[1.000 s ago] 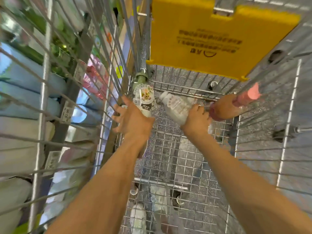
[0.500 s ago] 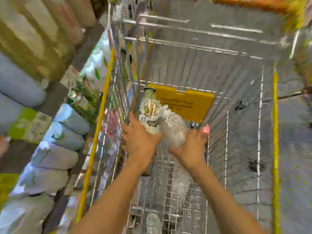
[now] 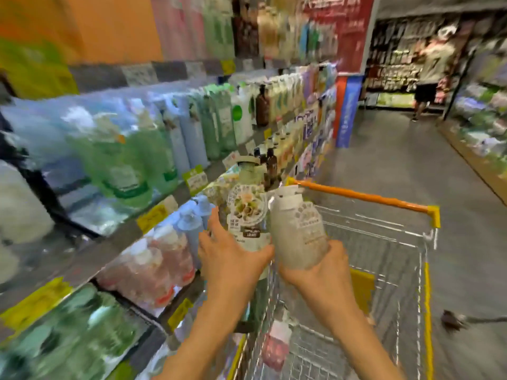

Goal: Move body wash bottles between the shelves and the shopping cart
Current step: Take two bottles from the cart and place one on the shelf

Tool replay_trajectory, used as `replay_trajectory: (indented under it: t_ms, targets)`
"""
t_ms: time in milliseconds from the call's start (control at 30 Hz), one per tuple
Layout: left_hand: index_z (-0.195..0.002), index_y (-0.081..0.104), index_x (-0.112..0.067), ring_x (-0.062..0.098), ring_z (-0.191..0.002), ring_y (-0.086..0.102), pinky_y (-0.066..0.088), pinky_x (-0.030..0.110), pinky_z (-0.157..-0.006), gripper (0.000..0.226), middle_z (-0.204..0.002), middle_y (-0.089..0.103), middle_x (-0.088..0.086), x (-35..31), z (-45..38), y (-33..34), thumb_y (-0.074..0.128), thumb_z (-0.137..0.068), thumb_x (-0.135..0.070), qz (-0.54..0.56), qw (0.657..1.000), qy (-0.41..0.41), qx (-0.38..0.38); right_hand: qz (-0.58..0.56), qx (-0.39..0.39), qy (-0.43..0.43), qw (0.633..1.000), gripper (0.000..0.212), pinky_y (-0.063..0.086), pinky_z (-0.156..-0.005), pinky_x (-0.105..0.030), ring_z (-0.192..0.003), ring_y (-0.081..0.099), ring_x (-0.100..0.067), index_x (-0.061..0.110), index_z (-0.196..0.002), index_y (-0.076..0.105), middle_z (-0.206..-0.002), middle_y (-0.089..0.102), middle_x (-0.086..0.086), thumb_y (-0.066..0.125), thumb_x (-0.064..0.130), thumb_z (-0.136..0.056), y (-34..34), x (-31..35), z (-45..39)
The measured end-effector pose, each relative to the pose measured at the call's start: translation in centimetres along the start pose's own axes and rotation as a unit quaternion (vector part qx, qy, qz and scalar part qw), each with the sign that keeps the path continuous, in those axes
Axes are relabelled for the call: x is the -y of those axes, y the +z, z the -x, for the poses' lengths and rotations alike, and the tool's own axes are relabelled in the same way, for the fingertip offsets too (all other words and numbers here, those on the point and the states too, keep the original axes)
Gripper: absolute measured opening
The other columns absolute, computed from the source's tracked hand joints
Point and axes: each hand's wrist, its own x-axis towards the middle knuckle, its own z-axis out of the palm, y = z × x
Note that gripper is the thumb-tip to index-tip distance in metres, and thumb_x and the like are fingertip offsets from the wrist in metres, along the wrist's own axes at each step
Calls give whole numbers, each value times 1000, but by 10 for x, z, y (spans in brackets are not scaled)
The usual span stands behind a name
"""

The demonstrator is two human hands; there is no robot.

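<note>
To the left of both hands run the shelves (image 3: pixel 118 242), tiered and packed with blurred bottles: green and blue ones on the level above the hands, pink ones (image 3: pixel 153 266) on the level just left of the left wrist, and green packs lower still. Yellow price tags (image 3: pixel 152 215) hang along the shelf edges.

The left hand (image 3: pixel 233 259) is wrapped around the lower body of a tall green-capped bottle (image 3: pixel 247 212) with a round floral label, held upright, its cap well above the fingers. Just to its right, touching or nearly touching it, the right hand (image 3: pixel 321 266) cups the base of a paler, rounder clear bottle (image 3: pixel 297 233) with a white cap, tilted slightly toward the first. Both bottles are raised above the near left corner of the shopping cart (image 3: pixel 384 242), between the shelves and the basket.

Below and right of the hands lies the wire basket, with an orange bar along its far edge and yellow corner pieces. 1 pink bottle (image 3: pixel 275 344) lies low inside it, beneath the right forearm. Far beyond the right hand, at the end of the aisle floor (image 3: pixel 397 149), a person (image 3: pixel 430 69) stands facing another shelf.
</note>
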Motion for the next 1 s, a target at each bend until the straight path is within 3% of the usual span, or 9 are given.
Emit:
replay_trajectory:
  t_ms: [67,133,200,333,500,600,733,1000]
  targets:
    - [-146,20,-20,25,-124,34,33,35,-101,113,-134,39,10,-13,21,-46,83,-56,-42,9,998,-1,-57,-53,45,-20,997,69,50,-60,-27,-82,63,-21,9,-104,52,-94,63,-4,86,27,-47,0,31,27]
    - [-146,17,-21,26,-124,34,30,32,-99,113,-130,36,9,-22,44,-83,84,-58,-41,-2,992,-16,-122,-91,99,-43,990,78,49,-68,-30,-90,61,-22,11,-113,44,-101,60,-3,86,24,-49,-1,56,54]
    - [-146,15,-22,26,-125,32,28,34,-102,114,-129,34,8,-26,68,-115,83,-58,-42,-25,984,-36,-175,-116,153,-60,980,77,45,-71,-30,-91,57,-22,13,-112,39,-101,56,-2,87,19,-52,-2,76,81]
    - [-145,11,-29,25,-124,31,35,38,-101,115,-126,29,3,-34,124,-169,81,-57,-51,-35,967,-63,-243,-136,221,-87,962,75,38,-63,-20,-86,49,-17,17,-106,34,-97,50,0,88,17,-54,-11,105,142]
    - [-146,16,-23,28,-124,34,36,38,-99,111,-129,34,10,-41,180,-219,83,-59,-40,-50,941,-74,-326,-137,291,-123,939,71,42,-76,-28,-92,52,-20,17,-108,36,-100,52,-1,86,19,-57,-10,127,203]
    - [-146,17,-21,27,-125,33,34,38,-100,110,-130,36,11,-36,196,-248,83,-59,-36,-62,930,-66,-356,-142,313,-149,927,73,44,-77,-28,-96,56,-21,16,-110,36,-102,52,-1,87,21,-57,2,140,230]
    - [-146,14,-24,26,-128,30,32,39,-102,112,-133,32,7,-26,203,-281,84,-59,-36,-71,921,-57,-380,-175,336,-169,910,71,37,-57,-12,-79,49,-6,21,-106,35,-93,48,8,86,22,-58,20,158,254]
    - [-146,13,-25,21,-129,25,29,41,-104,112,-135,28,5,15,172,-288,85,-60,-34,-61,923,-31,-379,-203,317,-175,910,68,40,-57,-12,-88,53,-9,22,-106,37,-103,52,5,85,18,-58,70,154,251]
